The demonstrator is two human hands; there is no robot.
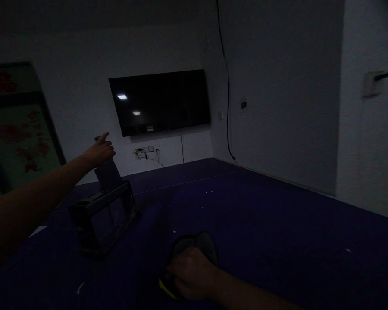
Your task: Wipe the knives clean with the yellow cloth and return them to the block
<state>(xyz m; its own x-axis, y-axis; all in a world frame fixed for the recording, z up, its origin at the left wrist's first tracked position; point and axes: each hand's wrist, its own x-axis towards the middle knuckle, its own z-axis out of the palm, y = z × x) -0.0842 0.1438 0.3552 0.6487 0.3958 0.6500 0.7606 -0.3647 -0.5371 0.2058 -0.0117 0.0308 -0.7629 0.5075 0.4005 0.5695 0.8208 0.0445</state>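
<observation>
The room is very dim. My left hand [100, 151] reaches forward at the left. Its fingers are closed on the top edge of a dark flat panel [107, 173] that stands up from a dark box-like frame [103, 215] on the blue floor. My right hand [192, 274] is low in the middle, fingers curled over a dark rounded object with a yellow edge [194, 247] that rests on the floor.
Blue carpet [261, 224] covers the floor, dotted with small white specks. A black wall-mounted screen [160, 101] hangs ahead with sockets and cables below it. A framed floral picture [17, 129] leans at the left. White walls meet at the corner on the right.
</observation>
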